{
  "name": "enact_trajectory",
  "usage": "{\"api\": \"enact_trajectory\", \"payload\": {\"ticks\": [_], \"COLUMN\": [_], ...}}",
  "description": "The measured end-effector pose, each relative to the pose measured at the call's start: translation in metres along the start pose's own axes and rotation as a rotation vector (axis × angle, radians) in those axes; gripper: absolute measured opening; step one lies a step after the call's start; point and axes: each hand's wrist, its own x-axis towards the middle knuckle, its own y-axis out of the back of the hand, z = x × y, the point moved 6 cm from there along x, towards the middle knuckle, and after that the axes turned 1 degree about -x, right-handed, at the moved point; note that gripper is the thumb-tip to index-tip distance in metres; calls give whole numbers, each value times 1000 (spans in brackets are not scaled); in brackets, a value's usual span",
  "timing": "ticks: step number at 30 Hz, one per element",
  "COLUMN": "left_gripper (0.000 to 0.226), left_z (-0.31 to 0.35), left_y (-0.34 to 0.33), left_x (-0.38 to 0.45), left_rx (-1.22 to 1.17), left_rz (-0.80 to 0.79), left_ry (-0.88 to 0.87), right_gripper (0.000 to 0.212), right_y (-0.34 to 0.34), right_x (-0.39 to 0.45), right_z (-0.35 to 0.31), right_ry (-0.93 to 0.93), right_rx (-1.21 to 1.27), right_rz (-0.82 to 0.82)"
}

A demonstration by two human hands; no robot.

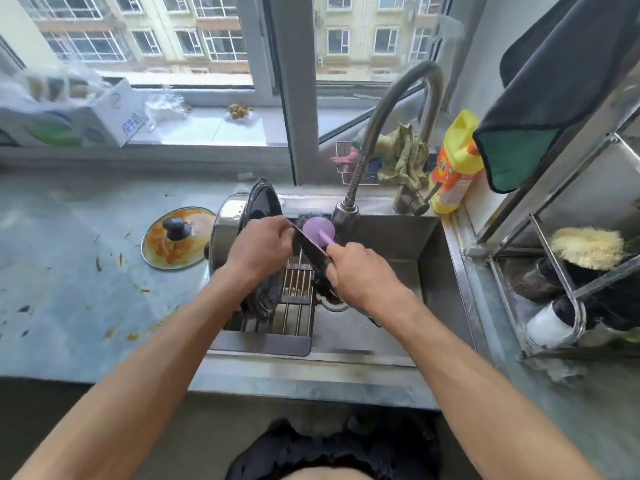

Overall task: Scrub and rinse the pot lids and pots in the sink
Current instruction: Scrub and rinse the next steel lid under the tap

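Over the sink (408, 258), my left hand (259, 249) pinches the upper end of a dark flat blade-like utensil (310, 249). My right hand (360, 275) grips the handle of a purple round scrubber (318, 229), whose head lies against the utensil's far side. The utensil's lower end is hidden behind my right hand. A steel pot (227, 220) lies tipped at the sink's left edge with a dark lid (265, 200) leaning in it. A glass lid (176, 239) smeared with orange residue rests on the counter, left of the pot.
A metal drain rack (298, 306) spans the sink's left half. The faucet head (346, 211) hangs just behind the scrubber. A yellow detergent bottle (455, 164) and rags (405, 157) stand behind the sink. A dish shelf (554, 271) with a brush fills the right side.
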Motion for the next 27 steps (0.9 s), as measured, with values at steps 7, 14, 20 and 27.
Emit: {"api": "enact_trajectory", "payload": {"ticks": [7,14,20,27], "left_gripper": [29,40,41,31], "left_z": [-61,-88,-98,-112], "left_y": [47,43,44,42], "left_x": [0,-1,3,7], "left_rx": [20,-155,-224,-232], "left_rz": [209,118,101,86], "left_ry": [-231,-232,-257,-280], "right_gripper": [52,19,23,43], "right_y": [58,31,-15,-26], "right_x": [40,73,84,82], "right_z": [-43,-47,-48,-57], "right_ry": [-156,-350,-488,-500], "right_rx": [339,506,526,626], "right_rz": [175,167,85,10]}}
